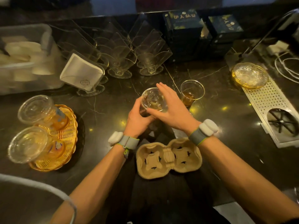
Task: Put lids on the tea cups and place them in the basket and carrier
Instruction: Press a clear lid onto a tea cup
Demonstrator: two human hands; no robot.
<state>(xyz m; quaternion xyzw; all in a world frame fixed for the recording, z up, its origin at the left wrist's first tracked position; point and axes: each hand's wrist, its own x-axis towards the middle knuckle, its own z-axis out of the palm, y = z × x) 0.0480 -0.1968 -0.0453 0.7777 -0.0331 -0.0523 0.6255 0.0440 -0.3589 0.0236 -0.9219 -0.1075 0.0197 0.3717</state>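
Observation:
A clear tea cup [151, 101] with a clear lid on top stands at the counter's middle. My left hand [137, 120] wraps around its side from below. My right hand [171, 107] lies flat over the lid's right edge, fingers stretched out. Just to the right stands a second cup of tea [191, 92], with no lid. Two lidded cups [36, 110] [30, 144] sit in the woven basket [68, 135] at the left. The two-slot cardboard carrier [168, 157] lies empty near me, below my wrists.
Clear napkin holders [119, 50] stand in a row at the back, one with white napkins [82, 71]. A plastic tub [27, 59] sits far left, dark boxes [184, 33] at the back, glass dishes [250, 75] and a perforated drain tray [268, 101] at the right.

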